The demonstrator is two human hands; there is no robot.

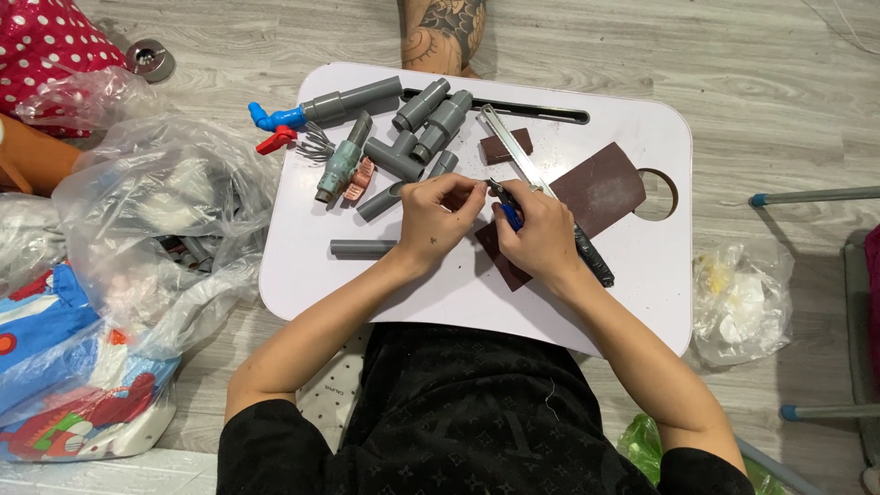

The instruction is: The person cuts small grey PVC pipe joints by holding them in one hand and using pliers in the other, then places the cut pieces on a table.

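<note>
Blue-handled pliers (506, 209) sit gripped in the right hand (541, 236) near the middle of the white lap table (458, 293), over a dark brown sandpaper sheet (600, 188). The left hand (438, 218) pinches something tiny at the plier tips — too small to make out. Grey plastic pipe fittings (431, 115) lie loose across the far half, none joined here, it seems. Near-left tabletop stays bare; the short grey pipe piece (362, 247) lies just left of the wrist, crumpled clear plastic bags (156, 211) crowding the left edge.

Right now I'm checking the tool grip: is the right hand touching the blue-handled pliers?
Touching. The head view shows the right hand closed around the blue handles of the pliers, whose dark tips stick out toward the left hand.
</note>
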